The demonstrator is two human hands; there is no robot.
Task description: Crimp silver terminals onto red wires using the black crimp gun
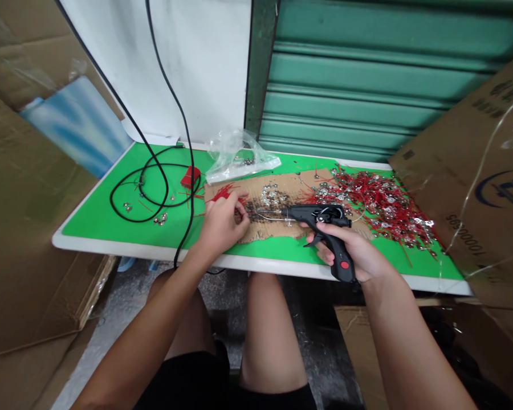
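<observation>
My right hand (342, 242) grips a black pistol-shaped soldering gun (336, 233) with a red button on its handle and a thin wire along its side. Its tip points left, close to the fingers of my left hand (224, 222). That hand is pinched closed over the cardboard sheet (265, 232); what sits between its fingertips is too small to make out. Just behind it lies a bunch of red wires (226, 192). Small shiny metal discs (272, 195) lie in a group on the dark-stained cardboard, behind the gun's tip.
A large heap of metal discs with red wires (385, 205) covers the right of the green tabletop (98, 228). At left are a looped black cable (111, 196) and a red block (190, 177). A clear plastic bag (235, 156) lies behind. Cardboard boxes (487, 188) flank the table.
</observation>
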